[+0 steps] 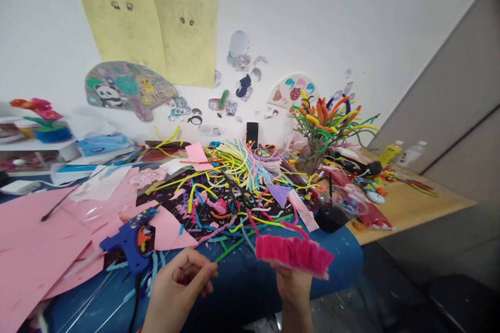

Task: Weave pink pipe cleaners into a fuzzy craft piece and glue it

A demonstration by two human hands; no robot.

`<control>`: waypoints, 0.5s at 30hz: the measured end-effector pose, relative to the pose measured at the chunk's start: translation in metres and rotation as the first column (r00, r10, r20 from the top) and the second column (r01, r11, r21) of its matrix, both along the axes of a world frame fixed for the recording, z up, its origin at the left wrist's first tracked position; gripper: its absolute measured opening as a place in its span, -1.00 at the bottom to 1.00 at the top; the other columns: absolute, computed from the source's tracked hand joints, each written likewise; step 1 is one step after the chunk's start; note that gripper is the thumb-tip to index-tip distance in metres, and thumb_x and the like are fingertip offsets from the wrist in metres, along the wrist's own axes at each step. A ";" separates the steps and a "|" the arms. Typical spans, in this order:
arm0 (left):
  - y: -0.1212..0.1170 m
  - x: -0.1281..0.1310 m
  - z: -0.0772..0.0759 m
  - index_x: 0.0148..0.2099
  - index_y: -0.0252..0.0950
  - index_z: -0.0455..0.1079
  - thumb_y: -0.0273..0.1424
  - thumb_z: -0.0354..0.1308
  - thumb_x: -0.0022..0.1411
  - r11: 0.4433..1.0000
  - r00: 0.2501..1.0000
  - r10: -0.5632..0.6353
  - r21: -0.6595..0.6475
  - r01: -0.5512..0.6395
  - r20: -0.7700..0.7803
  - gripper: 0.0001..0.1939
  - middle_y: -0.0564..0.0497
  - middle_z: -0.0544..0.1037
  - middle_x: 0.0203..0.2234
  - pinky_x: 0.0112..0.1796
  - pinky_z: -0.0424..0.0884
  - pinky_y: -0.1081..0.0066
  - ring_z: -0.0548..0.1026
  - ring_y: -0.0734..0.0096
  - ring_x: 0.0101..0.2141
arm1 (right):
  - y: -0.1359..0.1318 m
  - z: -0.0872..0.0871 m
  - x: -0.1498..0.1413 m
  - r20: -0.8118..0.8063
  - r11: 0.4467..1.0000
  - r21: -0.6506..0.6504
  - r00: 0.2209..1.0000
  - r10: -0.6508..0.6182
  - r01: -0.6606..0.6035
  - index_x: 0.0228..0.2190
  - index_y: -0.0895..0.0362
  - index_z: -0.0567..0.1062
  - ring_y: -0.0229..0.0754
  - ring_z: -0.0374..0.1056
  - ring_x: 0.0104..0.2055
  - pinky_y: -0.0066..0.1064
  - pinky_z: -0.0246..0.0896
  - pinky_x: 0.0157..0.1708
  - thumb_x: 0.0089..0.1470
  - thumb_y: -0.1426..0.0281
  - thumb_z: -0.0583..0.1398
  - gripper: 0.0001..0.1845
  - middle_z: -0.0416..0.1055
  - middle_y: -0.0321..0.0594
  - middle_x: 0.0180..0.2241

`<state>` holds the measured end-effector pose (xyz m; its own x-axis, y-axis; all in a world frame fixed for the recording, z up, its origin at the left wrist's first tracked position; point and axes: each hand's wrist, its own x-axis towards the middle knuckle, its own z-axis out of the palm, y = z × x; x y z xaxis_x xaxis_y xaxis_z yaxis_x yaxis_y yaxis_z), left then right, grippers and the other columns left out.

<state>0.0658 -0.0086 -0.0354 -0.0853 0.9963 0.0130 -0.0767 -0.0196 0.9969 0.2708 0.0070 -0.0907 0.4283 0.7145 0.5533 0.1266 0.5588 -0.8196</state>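
My left hand (183,285) is closed in a pinch at the front edge of the table. A thin green pipe cleaner (234,246) runs up and right from its fingertips, and a small green end shows below the thumb. My right hand (294,286) grips a bright pink fuzzy piece (292,254) from below, made of pink pipe cleaners packed side by side on a pale backing. That piece hides most of the fingers. Left of my left hand lies a blue hot glue gun (130,242) with a black cord.
Loose pipe cleaners (246,164) cover the table's middle. Pink sheets (42,239) spread over the left side. A dark cup (331,218) stands right of my right hand, near the edge. Behind are a vase (310,156) of pipe-cleaner flowers, a phone (252,133) and bottles (390,153).
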 end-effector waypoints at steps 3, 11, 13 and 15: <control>-0.001 0.002 0.001 -0.52 -0.29 0.37 -0.28 0.36 -0.03 1.000 0.999 0.017 -0.011 -0.017 0.028 -0.74 0.16 0.46 -0.74 -0.64 0.29 0.61 0.40 0.56 -0.70 | -0.001 0.004 -0.004 -0.044 0.993 -0.011 0.992 0.115 -0.116 -0.44 0.14 0.55 -0.09 0.46 -0.57 -0.29 0.44 -0.51 -0.10 -0.18 0.26 -0.39 0.48 -0.25 -0.63; 0.000 0.001 -0.004 -0.64 -0.23 0.17 -0.30 0.38 -0.09 0.995 0.994 0.092 0.047 -0.089 -0.055 -0.60 0.17 0.39 -0.78 -0.66 0.27 0.53 0.35 0.51 -0.74 | -0.005 0.016 -0.005 -0.068 0.975 -0.058 0.975 0.213 -0.217 -0.30 0.15 0.62 -0.14 0.44 -0.55 -0.39 0.41 -0.52 -0.18 -0.13 0.34 -0.38 0.55 -0.21 -0.53; 0.001 -0.004 -0.009 -0.65 -0.22 0.11 -0.30 0.38 -0.11 0.994 0.992 0.093 0.061 -0.088 -0.084 -0.56 0.19 0.35 -0.81 -0.66 0.24 0.52 0.32 0.51 -0.76 | -0.006 0.019 -0.005 -0.062 0.979 -0.061 0.980 0.188 -0.192 -0.29 0.15 0.63 -0.19 0.39 -0.55 -0.45 0.37 -0.53 -0.23 -0.13 0.37 -0.36 0.55 -0.22 -0.51; 0.003 -0.009 -0.014 -0.67 -0.22 0.08 -0.27 0.37 -0.10 0.991 0.990 0.088 0.110 -0.075 -0.113 -0.53 0.20 0.29 -0.83 -0.65 0.19 0.51 0.27 0.54 -0.77 | -0.007 0.023 -0.005 -0.051 0.984 -0.064 0.985 0.163 -0.166 -0.33 0.14 0.64 -0.24 0.33 -0.57 -0.50 0.32 -0.56 -0.26 -0.12 0.38 -0.38 0.52 -0.25 -0.53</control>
